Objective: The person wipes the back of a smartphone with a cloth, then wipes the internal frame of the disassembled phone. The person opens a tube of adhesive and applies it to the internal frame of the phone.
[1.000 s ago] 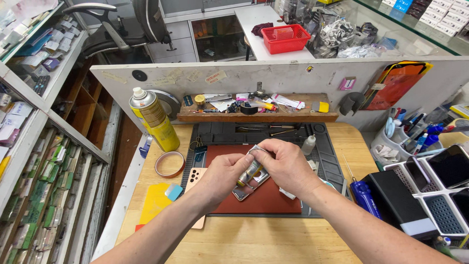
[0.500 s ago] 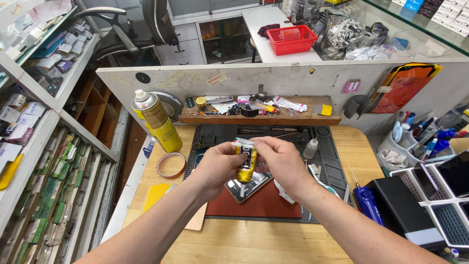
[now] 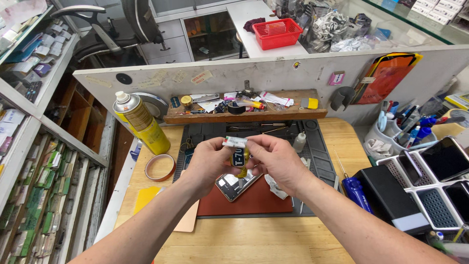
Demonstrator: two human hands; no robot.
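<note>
My left hand [image 3: 207,164] and my right hand [image 3: 276,159] are raised together over the red-brown mat [image 3: 254,198]. Between them they grip a small yellow glue tube [image 3: 239,157] with a flattened white top end, held upright. My left fingers pinch the white end; my right fingers wrap the tube's side. Below the hands an opened phone [image 3: 235,185] lies tilted on the mat. A crumpled white wipe [image 3: 277,187] rests on the mat beside it.
A yellow spray can [image 3: 141,123] and a ring of brown tape [image 3: 160,167] stand at left. A wooden shelf [image 3: 244,115] of small tools runs along the back. A blue-handled screwdriver [image 3: 354,188], a black box [image 3: 391,198] and white trays with phones [image 3: 435,171] sit at right.
Both hands have lifted the yellow tube up off the phone and brought it closer to the camera. The phone stays on the mat.
</note>
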